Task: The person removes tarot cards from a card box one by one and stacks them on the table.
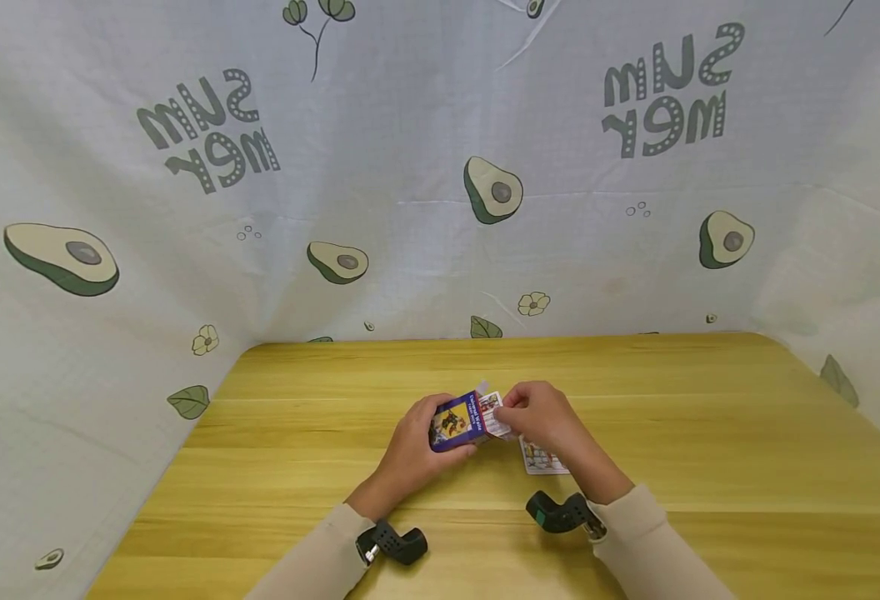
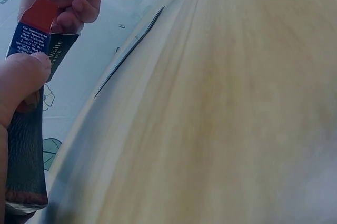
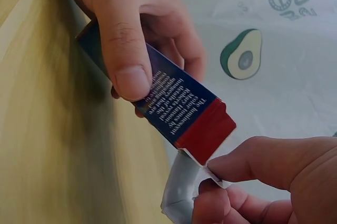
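Note:
My left hand [image 1: 413, 442] grips a blue tarot card box [image 1: 451, 423], its thumb along one narrow side. The box is tilted, its open end toward my right hand [image 1: 547, 412]. Several cards [image 1: 491, 407] stick out of that end, and my right thumb and fingers pinch a card edge there. In the right wrist view a red side flap [image 3: 209, 132] and a grey flap [image 3: 179, 190] stand out from the box mouth. Under my right wrist, partly hidden, a picture card [image 1: 541, 460] lies face up on the table.
The wooden table [image 1: 297, 467] reaches back to a white curtain [image 1: 410, 283] printed with avocados, which also hangs along both sides. A black wrist camera mount [image 1: 402, 543] sits on my left sleeve, another mount [image 1: 560, 512] on my right.

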Tool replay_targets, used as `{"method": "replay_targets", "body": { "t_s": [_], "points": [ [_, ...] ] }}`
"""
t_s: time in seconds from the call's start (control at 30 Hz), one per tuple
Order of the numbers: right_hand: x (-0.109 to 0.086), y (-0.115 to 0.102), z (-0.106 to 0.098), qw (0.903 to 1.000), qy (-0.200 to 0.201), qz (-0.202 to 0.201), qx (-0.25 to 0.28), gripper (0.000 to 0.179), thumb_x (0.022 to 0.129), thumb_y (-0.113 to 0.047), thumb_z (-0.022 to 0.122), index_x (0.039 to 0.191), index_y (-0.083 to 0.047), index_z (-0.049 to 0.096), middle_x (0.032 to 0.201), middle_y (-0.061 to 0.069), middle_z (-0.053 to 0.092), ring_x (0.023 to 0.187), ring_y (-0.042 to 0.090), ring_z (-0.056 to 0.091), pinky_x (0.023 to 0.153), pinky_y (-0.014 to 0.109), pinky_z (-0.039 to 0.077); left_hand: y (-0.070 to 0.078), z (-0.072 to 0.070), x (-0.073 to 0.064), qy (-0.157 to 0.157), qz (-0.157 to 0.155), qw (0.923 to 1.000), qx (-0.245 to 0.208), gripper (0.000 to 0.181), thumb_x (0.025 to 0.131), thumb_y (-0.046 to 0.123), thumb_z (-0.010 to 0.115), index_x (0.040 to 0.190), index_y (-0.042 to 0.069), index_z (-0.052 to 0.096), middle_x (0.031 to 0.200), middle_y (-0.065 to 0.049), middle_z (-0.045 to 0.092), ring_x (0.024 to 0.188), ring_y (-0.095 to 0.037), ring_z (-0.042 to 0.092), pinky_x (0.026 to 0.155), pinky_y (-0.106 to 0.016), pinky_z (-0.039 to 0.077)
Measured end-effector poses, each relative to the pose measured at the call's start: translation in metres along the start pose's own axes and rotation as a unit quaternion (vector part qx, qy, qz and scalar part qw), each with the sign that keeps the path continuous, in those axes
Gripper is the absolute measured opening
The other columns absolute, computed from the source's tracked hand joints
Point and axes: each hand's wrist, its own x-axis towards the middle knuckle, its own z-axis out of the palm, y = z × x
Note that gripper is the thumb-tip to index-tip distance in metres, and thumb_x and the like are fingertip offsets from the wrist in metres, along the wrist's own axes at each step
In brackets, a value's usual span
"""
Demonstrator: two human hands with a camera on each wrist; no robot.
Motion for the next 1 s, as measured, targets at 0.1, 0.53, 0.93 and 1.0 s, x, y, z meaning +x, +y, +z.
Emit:
{"method": "replay_targets", "body": {
  "t_s": [0.1,0.53,0.93,1.0],
  "points": [
    [0.0,0.0,-0.002,0.9999,-0.001,0.005,0.014,0.014,0.086,-0.014,0.067,0.09,-0.001,0.062,0.076,0.007,0.064,0.064,0.022,0.061,0.056,0.031,0.051,0.0,0.0,0.0,0.0,0.004,1.0,-0.001,0.07,0.078,0.043,0.079,0.133,0.012,0.048,0.125,-0.001,0.056,0.105,-0.013,0.053,0.089,-0.034,0.047],
    [0.001,0.002,-0.016,0.9996,-0.003,0.013,0.027,0.013,0.084,-0.01,0.062,0.091,0.0,0.058,0.068,0.006,0.065,0.054,0.019,0.06,0.047,0.028,0.045,0.0,0.0,0.0,0.001,0.008,0.9999,-0.009,0.071,0.078,0.042,0.079,0.134,0.01,0.049,0.125,-0.001,0.056,0.105,-0.013,0.053,0.087,-0.033,0.047],
    [-0.001,0.002,-0.028,0.9983,-0.007,0.024,0.054,0.018,0.087,-0.009,0.06,0.099,0.004,0.057,0.08,0.014,0.067,0.058,0.026,0.066,0.052,0.033,0.052,-0.001,0.001,0.0,-0.001,0.003,0.9999,-0.011,0.073,0.078,0.044,0.078,0.135,0.008,0.048,0.126,-0.001,0.055,0.106,-0.013,0.053,0.088,-0.034,0.047],
    [-0.001,0.002,-0.031,0.998,-0.008,0.023,0.058,0.02,0.087,-0.008,0.06,0.101,0.005,0.057,0.083,0.016,0.067,0.059,0.026,0.066,0.054,0.034,0.053,-0.001,0.001,0.0,0.0,0.001,1.0,-0.008,0.073,0.078,0.044,0.078,0.135,0.01,0.048,0.127,-0.001,0.055,0.106,-0.013,0.053,0.088,-0.034,0.047]
  ]
}}
